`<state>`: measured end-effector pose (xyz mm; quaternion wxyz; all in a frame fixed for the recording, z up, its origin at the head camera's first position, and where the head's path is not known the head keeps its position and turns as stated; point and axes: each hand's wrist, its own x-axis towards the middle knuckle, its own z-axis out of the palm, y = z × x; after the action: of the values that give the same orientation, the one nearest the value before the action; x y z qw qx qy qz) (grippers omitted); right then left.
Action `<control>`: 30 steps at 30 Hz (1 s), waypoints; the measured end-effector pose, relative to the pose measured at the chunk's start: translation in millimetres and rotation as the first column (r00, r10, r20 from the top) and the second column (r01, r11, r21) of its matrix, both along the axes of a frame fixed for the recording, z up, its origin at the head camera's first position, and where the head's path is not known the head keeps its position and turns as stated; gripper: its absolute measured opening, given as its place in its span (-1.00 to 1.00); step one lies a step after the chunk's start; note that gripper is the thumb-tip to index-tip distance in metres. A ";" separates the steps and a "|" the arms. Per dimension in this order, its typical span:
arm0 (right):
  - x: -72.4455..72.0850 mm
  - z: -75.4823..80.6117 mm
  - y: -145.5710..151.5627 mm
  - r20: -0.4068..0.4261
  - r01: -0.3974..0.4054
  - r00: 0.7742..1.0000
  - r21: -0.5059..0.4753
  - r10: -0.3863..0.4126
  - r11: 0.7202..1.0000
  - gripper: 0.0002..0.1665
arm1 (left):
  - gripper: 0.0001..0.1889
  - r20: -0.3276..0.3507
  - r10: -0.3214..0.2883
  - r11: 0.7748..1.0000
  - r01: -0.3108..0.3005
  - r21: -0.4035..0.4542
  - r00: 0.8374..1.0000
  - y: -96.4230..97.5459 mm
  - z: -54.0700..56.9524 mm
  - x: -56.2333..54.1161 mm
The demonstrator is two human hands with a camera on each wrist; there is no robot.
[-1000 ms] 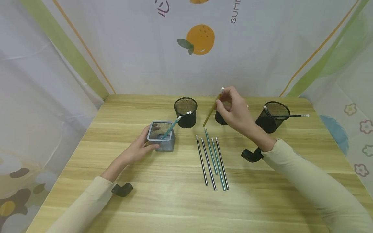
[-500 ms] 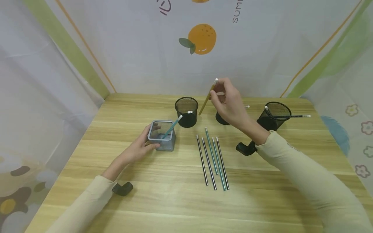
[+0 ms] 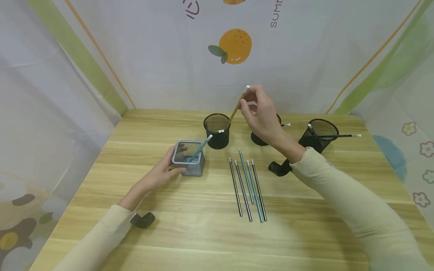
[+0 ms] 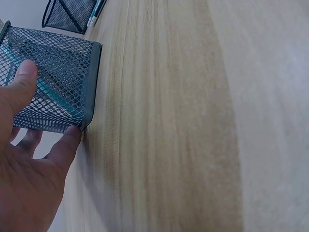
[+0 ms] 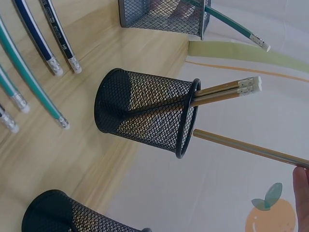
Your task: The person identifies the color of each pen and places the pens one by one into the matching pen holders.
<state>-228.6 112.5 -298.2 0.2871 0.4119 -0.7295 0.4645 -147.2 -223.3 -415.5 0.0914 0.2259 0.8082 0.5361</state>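
My left hand (image 3: 159, 175) grips a grey square mesh pencil cup (image 3: 194, 170) from its left side. In the left wrist view, thumb and fingers lie against the cup's mesh (image 4: 58, 72). One teal pencil (image 3: 200, 148) leans inside it, eraser up. My right hand (image 3: 266, 114) pinches a yellow pencil (image 3: 237, 107) near its eraser end, holding it tilted. The pencil's lower tip is at the rim of a round black mesh cup (image 3: 218, 141). Two yellow pencils (image 5: 222, 93) stand in that cup in the right wrist view.
Several dark and teal pencils (image 3: 235, 188) lie side by side on the wooden table (image 3: 196, 233). Another black cup (image 3: 258, 140) is partly hidden behind my right hand. At right, a further black cup (image 3: 309, 143) holds dark pencils, one sticking out sideways. A printed curtain (image 3: 169, 67) hangs behind.
My right hand has moved left and up with the yellow pencil, from beside the middle black cup to the rim of the left one. My left hand and the grey cup stay put.
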 end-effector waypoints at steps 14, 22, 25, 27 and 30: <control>-9.9 -11.3 -10.8 0.053 0.033 0.998 0.019 -0.034 0.999 -0.85 | -0.16 0.005 0.012 1.000 -0.012 -0.014 1.000 0.5 -0.4 0.8; -11.1 -18.0 -12.9 0.103 0.049 0.993 0.098 -0.059 0.994 -0.85 | -0.16 0.003 0.014 1.000 -0.014 -0.013 1.000 -0.1 -1.3 -0.4; -11.3 -20.4 -12.6 0.118 0.054 0.991 0.132 -0.069 0.990 -0.84 | -0.16 0.006 0.011 1.000 -0.011 -0.007 1.000 -0.1 -1.4 -0.8; -11.4 -22.1 -12.4 0.128 0.054 0.989 0.155 -0.074 0.986 -0.84 | -0.16 0.006 0.010 1.000 -0.010 -0.006 1.000 -0.1 -1.9 -1.0; -11.8 -25.2 -12.9 0.150 0.048 0.986 0.179 -0.076 0.983 -0.84 | -0.16 0.002 0.010 1.000 -0.010 -0.013 1.000 -0.2 -2.2 -1.0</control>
<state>-240.4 99.5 -323.4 0.2063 0.3751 -0.8002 0.4201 -148.2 -223.5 -417.6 0.0910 0.2207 0.8128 0.5313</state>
